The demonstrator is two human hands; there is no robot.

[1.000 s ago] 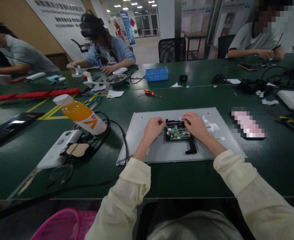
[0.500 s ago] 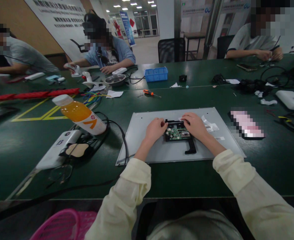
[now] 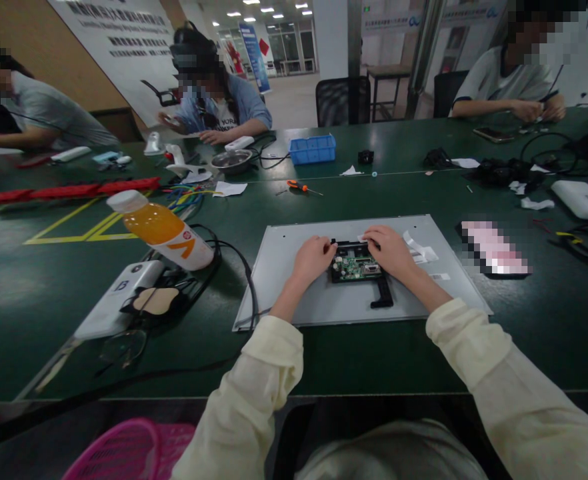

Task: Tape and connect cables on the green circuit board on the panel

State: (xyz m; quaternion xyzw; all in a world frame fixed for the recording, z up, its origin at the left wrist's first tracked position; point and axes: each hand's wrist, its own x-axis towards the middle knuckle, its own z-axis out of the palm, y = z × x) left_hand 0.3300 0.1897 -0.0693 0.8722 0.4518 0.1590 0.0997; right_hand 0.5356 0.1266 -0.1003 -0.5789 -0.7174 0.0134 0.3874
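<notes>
A green circuit board [image 3: 351, 268] sits inside a black plastic frame [image 3: 385, 293], one arm of which sticks out toward me at the lower right. Under them lies a flat grey panel [image 3: 334, 308] with white tape strips [image 3: 423, 252] stuck on its right part. My left hand [image 3: 313, 259] is closed, pinching the frame's upper left corner between thumb and fingers. At the upper right corner my right hand [image 3: 390, 252] is closed on the same frame, its fingers over the top bar. Part of the frame's right side is hidden by that hand.
To the left an orange juice bottle [image 3: 167, 230] leans beside a white power bank [image 3: 119, 300], black cables and glasses [image 3: 124, 347]. A phone [image 3: 494, 248] lies right of the panel. Beyond are a screwdriver [image 3: 301, 187], a blue bin [image 3: 313, 149] and several people seated.
Both my hands stay on the frame with almost no movement. Across the table, the person in the blue shirt has let go of a white device and raised that hand.
</notes>
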